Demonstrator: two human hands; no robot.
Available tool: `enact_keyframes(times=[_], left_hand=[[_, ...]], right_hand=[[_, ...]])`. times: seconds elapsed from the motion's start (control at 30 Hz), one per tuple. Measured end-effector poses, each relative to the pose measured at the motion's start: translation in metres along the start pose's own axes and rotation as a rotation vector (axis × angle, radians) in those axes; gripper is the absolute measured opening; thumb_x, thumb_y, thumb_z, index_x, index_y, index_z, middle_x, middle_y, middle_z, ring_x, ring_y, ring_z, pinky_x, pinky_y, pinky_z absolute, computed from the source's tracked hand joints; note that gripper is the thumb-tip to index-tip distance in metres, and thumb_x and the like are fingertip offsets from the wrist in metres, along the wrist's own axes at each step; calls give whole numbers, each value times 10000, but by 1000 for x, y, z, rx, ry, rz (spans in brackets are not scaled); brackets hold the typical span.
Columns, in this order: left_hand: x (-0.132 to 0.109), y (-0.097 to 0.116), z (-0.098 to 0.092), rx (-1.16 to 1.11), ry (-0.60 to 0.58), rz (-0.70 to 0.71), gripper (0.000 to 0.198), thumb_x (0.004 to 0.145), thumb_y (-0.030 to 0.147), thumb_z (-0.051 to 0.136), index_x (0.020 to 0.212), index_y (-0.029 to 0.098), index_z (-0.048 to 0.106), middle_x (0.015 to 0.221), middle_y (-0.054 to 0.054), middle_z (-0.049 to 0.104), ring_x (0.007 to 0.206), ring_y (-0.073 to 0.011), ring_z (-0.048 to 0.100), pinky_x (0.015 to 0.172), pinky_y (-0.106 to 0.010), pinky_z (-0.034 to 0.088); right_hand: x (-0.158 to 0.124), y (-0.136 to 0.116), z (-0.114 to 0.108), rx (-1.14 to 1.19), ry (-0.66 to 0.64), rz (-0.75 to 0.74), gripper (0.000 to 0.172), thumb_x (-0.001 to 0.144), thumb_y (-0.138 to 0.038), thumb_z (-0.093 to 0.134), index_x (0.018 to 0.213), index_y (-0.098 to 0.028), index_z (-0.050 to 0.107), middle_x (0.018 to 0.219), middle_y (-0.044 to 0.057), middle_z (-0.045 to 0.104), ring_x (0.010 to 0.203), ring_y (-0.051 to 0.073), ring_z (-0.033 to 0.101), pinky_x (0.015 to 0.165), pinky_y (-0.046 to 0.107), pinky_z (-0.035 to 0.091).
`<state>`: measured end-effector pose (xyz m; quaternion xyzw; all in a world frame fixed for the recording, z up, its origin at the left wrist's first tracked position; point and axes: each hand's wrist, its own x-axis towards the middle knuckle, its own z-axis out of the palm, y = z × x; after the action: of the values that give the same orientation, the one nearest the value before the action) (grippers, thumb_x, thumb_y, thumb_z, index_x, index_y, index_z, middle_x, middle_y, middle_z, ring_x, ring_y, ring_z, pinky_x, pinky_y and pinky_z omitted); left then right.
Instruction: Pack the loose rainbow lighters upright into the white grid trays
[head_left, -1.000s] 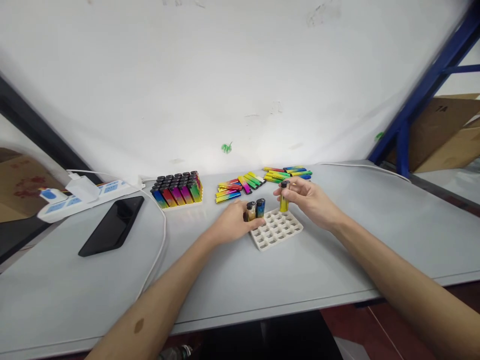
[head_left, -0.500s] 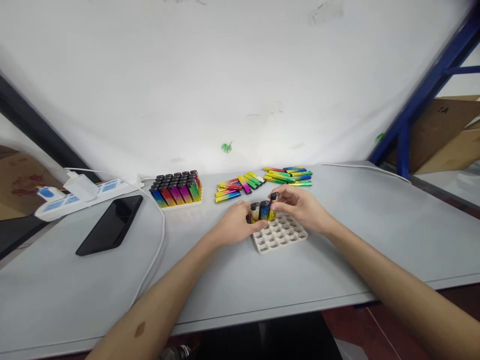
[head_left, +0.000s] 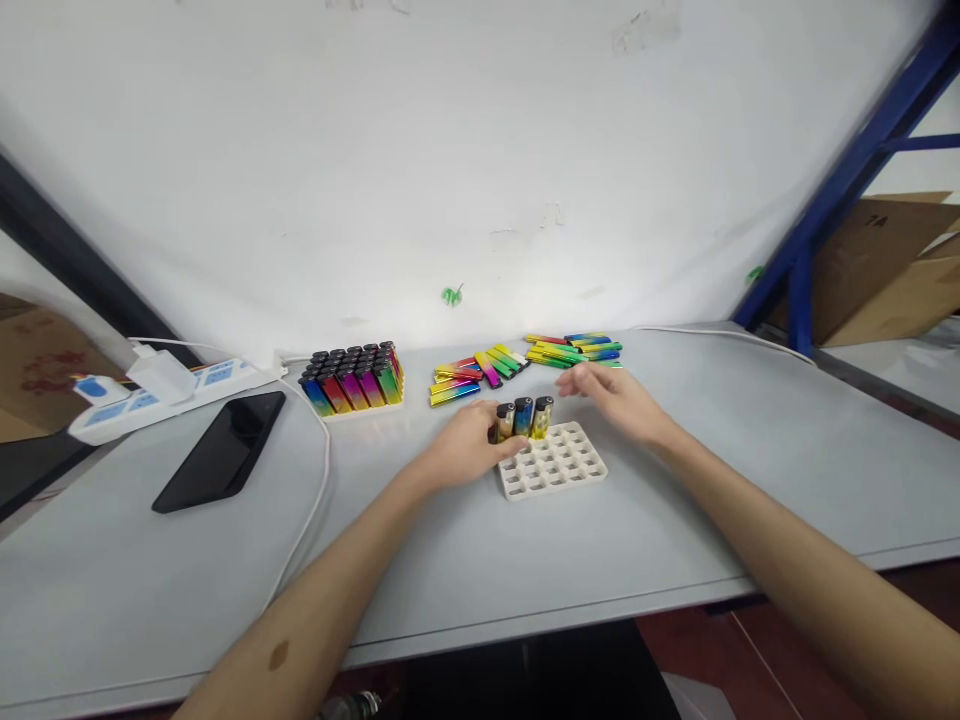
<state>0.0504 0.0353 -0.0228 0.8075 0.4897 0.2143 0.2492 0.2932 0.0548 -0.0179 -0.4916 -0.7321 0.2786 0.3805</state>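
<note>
Right hand [head_left: 619, 402] has come off the yellow lighter [head_left: 540, 422] since the earlier frame and shifted right, away from it; the yellow lighter now stands unheld at the far side of the tray [head_left: 559, 488]. Left hand [head_left: 461, 448] in about the same place.

Head view, the only one. Left grip closed round the gold lighter [head_left: 505, 428], thumb crossing low in front toward the blue lighter [head_left: 523, 418]; can't tell if it presses on blue. Gold, blue, yellow run left to right along the tray's far side, long axes upright, apparently seated in cells; bases partly hidden. Right grip loosely open, nothing showing in it, fingers pointing left above the worktop [head_left: 675, 520].

Key relation: right pile [head_left: 555, 352] lies just beyond the right fingertips, lighters flat, long axes mostly left-right, roughly in line with the fingers. Right hand is clearly nearer to it. Middle pile [head_left: 455, 394] is farther left, beyond the left hand, axes mixed, some slanting toward the person. Yellow lighter sits left of the right fingertips and nearer the person. Filled rack [head_left: 364, 412] well left, phone [head_left: 221, 455] farther left again.
</note>
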Motion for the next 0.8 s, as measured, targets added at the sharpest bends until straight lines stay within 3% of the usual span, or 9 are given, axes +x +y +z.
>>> enact_keyframes(times=[0.07,0.13,0.17,0.27,0.4,0.63,0.8], left_hand=[[0,-2,-2,2,12,-22,334,782,505,638,739,189,538,803,-18,611,699,-181,585,599,-296,420],[0,-3,-4,13,28,-57,347,765,512,650,726,195,514,767,-12,615,661,-177,580,566,-293,405],[0,-4,-4,14,31,-76,353,758,517,654,729,198,506,751,-9,618,648,-177,580,554,-292,399],[0,-6,-6,16,32,-99,359,752,527,656,756,203,502,752,-9,631,653,-184,590,547,-291,398],[0,-7,-7,50,40,-69,372,760,546,641,739,202,499,784,-23,623,663,-185,584,547,-294,397],[0,-6,-6,36,49,-82,379,755,559,641,743,207,501,768,-18,631,659,-190,596,542,-295,392],[0,-7,-6,60,36,-52,374,776,552,619,695,201,518,763,-27,625,668,-191,587,557,-303,389]], right_hand=[[6,14,-9,-147,145,90,509,970,-554,333,954,-190,688,1012,84,706,986,246,614,912,366,426],[10,27,-17,-411,265,172,412,952,-467,407,1019,-175,690,1063,115,683,1048,288,578,931,387,412],[12,33,-20,-552,288,228,371,927,-404,453,1101,-166,678,1116,137,657,1104,319,542,949,406,400],[12,44,-24,-813,239,397,477,878,-329,487,1321,-179,581,1258,187,563,1184,384,476,957,471,390],[9,45,-23,-885,203,473,522,899,-376,435,1385,-210,525,1289,191,537,1212,384,460,977,506,372],[12,49,-23,-900,206,483,547,921,-397,390,1436,-233,477,1299,191,517,1199,368,464,966,498,367],[14,52,-22,-873,233,495,476,904,-396,412,1328,-247,568,1245,182,534,1193,363,465,969,492,354]])
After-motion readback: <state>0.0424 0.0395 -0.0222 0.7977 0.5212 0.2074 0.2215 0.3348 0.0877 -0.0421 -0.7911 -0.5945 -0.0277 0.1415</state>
